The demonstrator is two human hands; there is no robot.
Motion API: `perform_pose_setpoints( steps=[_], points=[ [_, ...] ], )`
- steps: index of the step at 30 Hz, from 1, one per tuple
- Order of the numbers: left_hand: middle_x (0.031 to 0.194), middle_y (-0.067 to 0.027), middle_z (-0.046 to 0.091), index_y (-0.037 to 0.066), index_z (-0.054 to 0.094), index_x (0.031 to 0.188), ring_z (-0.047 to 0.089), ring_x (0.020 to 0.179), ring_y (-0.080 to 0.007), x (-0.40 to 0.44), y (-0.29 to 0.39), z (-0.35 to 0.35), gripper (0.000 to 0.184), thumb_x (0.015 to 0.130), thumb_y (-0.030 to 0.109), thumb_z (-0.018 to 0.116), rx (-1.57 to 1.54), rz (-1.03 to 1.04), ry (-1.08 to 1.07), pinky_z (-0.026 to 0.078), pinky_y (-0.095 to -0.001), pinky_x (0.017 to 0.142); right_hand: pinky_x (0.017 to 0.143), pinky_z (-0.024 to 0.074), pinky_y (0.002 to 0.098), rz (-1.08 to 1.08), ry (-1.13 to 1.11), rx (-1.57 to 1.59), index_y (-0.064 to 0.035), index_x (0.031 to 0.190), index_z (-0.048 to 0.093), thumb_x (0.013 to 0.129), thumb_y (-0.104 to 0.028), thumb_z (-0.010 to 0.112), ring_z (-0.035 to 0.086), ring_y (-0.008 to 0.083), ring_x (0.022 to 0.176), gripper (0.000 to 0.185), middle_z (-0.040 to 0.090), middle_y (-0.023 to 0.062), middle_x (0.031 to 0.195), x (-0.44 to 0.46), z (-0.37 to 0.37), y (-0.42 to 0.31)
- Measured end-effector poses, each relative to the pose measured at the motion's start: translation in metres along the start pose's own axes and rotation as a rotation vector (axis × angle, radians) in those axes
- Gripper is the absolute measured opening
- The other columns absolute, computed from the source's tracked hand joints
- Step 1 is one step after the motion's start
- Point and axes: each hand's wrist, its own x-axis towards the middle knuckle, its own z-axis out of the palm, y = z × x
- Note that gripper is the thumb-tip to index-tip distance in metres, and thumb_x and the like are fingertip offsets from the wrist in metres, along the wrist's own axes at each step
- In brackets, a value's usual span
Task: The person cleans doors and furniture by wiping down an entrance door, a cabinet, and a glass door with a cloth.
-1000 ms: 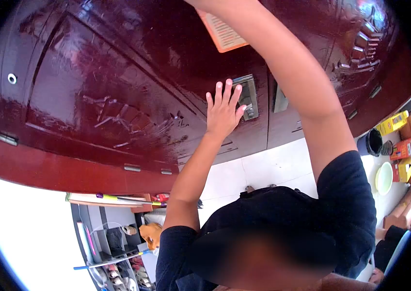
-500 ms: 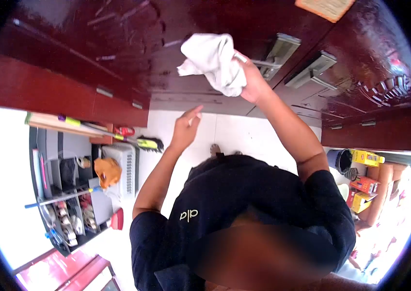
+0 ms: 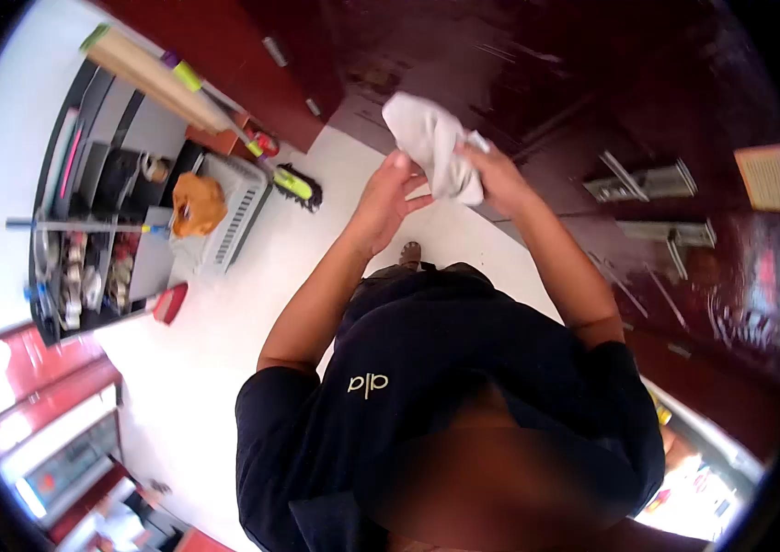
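A white cloth (image 3: 431,138) hangs bunched in front of the dark red panelled door. My right hand (image 3: 498,182) is closed on its right side, and a small pale object, too blurred to make out, shows at the fingers. On the cloth's left side is my left hand (image 3: 383,204), with its fingers apart and its fingertips close to the cloth's edge. Whether they touch it is unclear. Metal handles (image 3: 652,181) stick out from the door to the right of my right hand.
An orange-edged paper (image 3: 770,177) is on the door at the right. At the left are a shoe rack (image 3: 100,253), an orange-brown bag (image 3: 198,204) on a grey crate (image 3: 241,207), and long-handled tools. A green and black brush head (image 3: 296,186) lies on the white floor (image 3: 252,313).
The view has turned, bringing the door handles further right. My left hand has come up beside the cloth. The cloth, first seen half a second ago, is still in my right hand.
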Motion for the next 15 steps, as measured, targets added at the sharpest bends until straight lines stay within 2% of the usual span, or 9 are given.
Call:
perform_pose_setpoints(
  steps=[1,2,5,6,9,10,13,15],
  points=[
    [0.135,-0.0100,0.055,0.007,0.037,0.144,0.056,0.122,-0.0231,-0.003,-0.002,-0.010,0.055,0.103,0.041,0.047,-0.027,-0.008,-0.012,0.047,-0.0430,0.103,0.100,0.0457,0.0323,-0.029,-0.070,-0.237,0.0022,0.140,0.048,0.102,-0.034,0.051,0.058,0.0206,0.116,0.053,0.062,0.0130,0.126,0.004,0.001,0.013],
    [0.126,-0.0027,0.058,0.010,0.048,0.133,0.056,0.115,-0.0179,-0.009,-0.003,-0.013,0.039,0.100,0.029,0.056,-0.139,-0.031,0.085,0.048,-0.0387,0.095,0.099,0.0451,0.0314,-0.023,-0.101,-0.291,0.0022,0.141,0.048,0.101,-0.035,0.053,0.058,0.0190,0.115,0.054,0.062,0.0114,0.126,0.003,0.006,0.019],
    [0.125,-0.0033,0.059,0.010,0.050,0.132,0.057,0.114,-0.0175,-0.022,-0.017,-0.035,0.037,0.098,0.023,0.059,-0.115,0.070,0.307,0.049,-0.0365,0.093,0.096,0.0443,0.0295,-0.015,-0.162,-0.385,0.0025,0.139,0.050,0.100,-0.036,0.057,0.057,0.0152,0.111,0.055,0.062,0.0076,0.124,0.002,0.008,0.038],
    [0.120,-0.0039,0.062,0.008,0.053,0.127,0.059,0.109,-0.0161,-0.027,-0.021,-0.041,0.034,0.096,0.018,0.063,-0.175,0.123,0.376,0.048,-0.0329,0.092,0.095,0.0447,0.0292,-0.010,-0.172,-0.376,0.0028,0.137,0.052,0.099,-0.035,0.057,0.058,0.0147,0.108,0.054,0.063,0.0068,0.122,0.006,0.001,0.049],
    [0.113,-0.0045,0.064,0.006,0.054,0.121,0.060,0.104,-0.0143,-0.052,-0.026,-0.055,0.031,0.095,0.017,0.065,-0.052,0.263,0.528,0.047,-0.0294,0.090,0.089,0.0459,0.0283,0.075,-0.174,-0.514,0.0034,0.133,0.056,0.098,-0.033,0.060,0.058,0.0127,0.100,0.051,0.065,0.0046,0.112,0.007,-0.013,0.054],
    [0.107,-0.0045,0.065,0.005,0.055,0.114,0.060,0.098,-0.0126,-0.062,-0.027,-0.054,0.027,0.093,0.018,0.067,-0.035,0.292,0.584,0.046,-0.0277,0.089,0.087,0.0463,0.0280,0.110,-0.171,-0.587,0.0036,0.131,0.057,0.098,-0.033,0.060,0.058,0.0119,0.097,0.050,0.066,0.0039,0.108,0.009,-0.015,0.053],
    [0.107,-0.0052,0.065,0.004,0.056,0.112,0.060,0.098,-0.0126,-0.087,-0.040,-0.057,0.029,0.092,0.020,0.069,0.007,0.309,0.661,0.046,-0.0279,0.090,0.082,0.0467,0.0268,0.077,-0.074,-0.397,0.0020,0.121,0.063,0.097,-0.031,0.062,0.058,0.0101,0.089,0.041,0.066,0.0015,0.097,0.013,-0.013,0.063],
    [0.106,-0.0051,0.065,0.004,0.056,0.112,0.059,0.098,-0.0126,-0.100,-0.054,-0.063,0.031,0.092,0.022,0.071,0.010,0.239,0.660,0.046,-0.0283,0.091,0.081,0.0472,0.0268,0.125,-0.077,-0.228,-0.0003,0.115,0.065,0.097,-0.030,0.062,0.058,0.0097,0.089,0.035,0.066,0.0014,0.097,0.014,-0.005,0.061]
  ],
)
